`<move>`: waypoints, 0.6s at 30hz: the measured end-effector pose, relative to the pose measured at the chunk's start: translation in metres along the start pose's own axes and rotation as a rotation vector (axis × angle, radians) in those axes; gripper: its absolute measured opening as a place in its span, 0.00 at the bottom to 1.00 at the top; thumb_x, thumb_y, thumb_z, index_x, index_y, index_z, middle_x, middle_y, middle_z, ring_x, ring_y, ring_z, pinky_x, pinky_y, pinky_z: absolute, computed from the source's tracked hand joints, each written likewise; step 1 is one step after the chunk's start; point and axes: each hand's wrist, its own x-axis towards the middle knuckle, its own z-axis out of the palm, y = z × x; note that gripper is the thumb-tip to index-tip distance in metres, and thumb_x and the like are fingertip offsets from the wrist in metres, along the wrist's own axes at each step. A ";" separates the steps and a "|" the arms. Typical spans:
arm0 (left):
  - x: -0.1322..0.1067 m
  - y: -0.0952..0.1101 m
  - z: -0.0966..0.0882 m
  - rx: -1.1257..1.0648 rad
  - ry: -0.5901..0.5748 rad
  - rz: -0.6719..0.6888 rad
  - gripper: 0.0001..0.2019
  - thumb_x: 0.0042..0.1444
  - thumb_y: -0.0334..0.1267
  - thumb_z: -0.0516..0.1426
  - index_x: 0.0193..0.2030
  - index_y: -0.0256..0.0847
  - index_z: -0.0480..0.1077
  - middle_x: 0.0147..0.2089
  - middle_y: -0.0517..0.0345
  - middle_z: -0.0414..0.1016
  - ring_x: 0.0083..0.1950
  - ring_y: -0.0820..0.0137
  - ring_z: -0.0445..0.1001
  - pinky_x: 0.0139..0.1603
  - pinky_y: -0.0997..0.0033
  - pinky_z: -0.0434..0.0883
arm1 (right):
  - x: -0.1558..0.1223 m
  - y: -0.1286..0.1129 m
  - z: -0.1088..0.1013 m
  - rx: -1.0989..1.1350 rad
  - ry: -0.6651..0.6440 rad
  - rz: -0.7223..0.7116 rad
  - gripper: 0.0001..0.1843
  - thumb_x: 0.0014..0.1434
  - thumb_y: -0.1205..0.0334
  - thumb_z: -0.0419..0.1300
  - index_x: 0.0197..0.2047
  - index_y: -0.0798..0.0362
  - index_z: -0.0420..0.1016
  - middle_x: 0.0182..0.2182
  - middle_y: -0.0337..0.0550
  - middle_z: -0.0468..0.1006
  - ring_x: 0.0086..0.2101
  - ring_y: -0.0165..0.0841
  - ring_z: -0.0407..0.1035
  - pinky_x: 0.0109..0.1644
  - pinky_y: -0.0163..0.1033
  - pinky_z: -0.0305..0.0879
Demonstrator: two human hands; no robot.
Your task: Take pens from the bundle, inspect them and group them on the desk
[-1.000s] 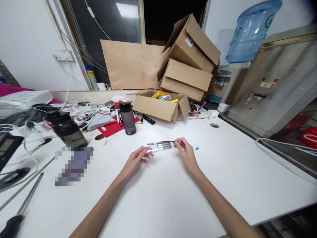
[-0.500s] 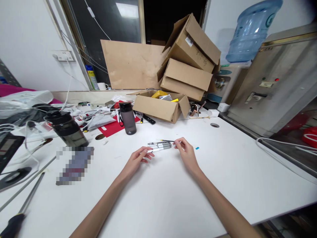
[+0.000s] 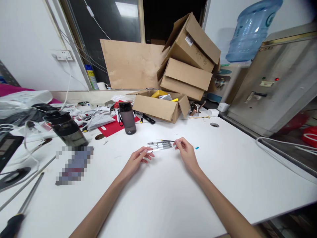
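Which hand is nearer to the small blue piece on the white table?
Right. The right hand lies just left of the small blue piece; the left hand is farther left, beyond the pens both hands touch.

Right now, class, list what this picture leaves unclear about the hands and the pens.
- Pens: too small in the head view to count exactly or read markings.
- Left hand: fingertips curl over the pen ends, so the grip is hidden.
- Right hand: its own fingers hide the contact.
- Pixelated patch: blurred out.

Both hands (image 3: 160, 157) forward, fingertips pinched
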 end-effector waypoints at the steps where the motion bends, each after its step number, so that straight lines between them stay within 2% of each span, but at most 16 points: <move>1: 0.000 0.000 0.000 -0.001 -0.001 -0.001 0.22 0.64 0.55 0.55 0.51 0.39 0.75 0.45 0.47 0.80 0.42 0.64 0.77 0.41 0.68 0.71 | 0.000 0.000 0.000 -0.001 0.001 0.000 0.18 0.66 0.45 0.57 0.34 0.51 0.73 0.34 0.42 0.77 0.35 0.35 0.71 0.43 0.39 0.69; 18: 0.000 -0.001 0.000 -0.013 -0.002 -0.008 0.21 0.64 0.55 0.56 0.51 0.40 0.75 0.45 0.48 0.81 0.42 0.63 0.78 0.42 0.68 0.71 | 0.004 -0.007 -0.003 0.065 0.064 0.033 0.24 0.64 0.41 0.56 0.25 0.50 0.70 0.26 0.40 0.74 0.27 0.32 0.67 0.34 0.38 0.67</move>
